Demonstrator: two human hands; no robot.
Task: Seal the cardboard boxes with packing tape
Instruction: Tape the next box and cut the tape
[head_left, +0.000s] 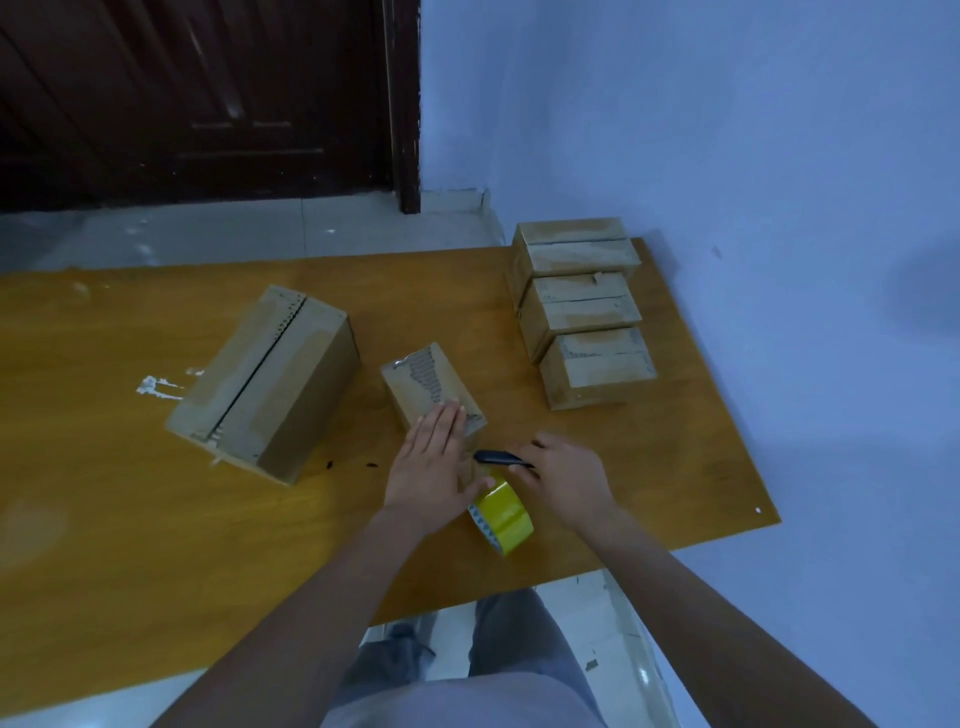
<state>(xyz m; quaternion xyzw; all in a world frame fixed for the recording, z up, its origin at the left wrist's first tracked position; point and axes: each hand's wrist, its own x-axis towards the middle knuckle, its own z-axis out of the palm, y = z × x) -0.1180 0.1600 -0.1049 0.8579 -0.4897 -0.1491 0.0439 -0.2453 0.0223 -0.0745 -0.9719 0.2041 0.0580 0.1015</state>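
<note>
We see the left hand (434, 462) flat, fingers straight, pressing the small box (431, 387) mid-table (104, 467). The right hand (563, 480) grips a dark cutter (501, 459) above the yellow tape roll (503, 514) near the front edge; the blade is indistinct. Bare tabletop lies left.

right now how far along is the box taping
Early, by the look of it. Nothing looks freshly sealed: the three small boxes by the wall and the large box show open seams with only torn tape residue. In hand: the left hand presses flat on the small box, the right hand grips a black cutter by the yellow tape roll. Left: apparently all five boxes.
</note>
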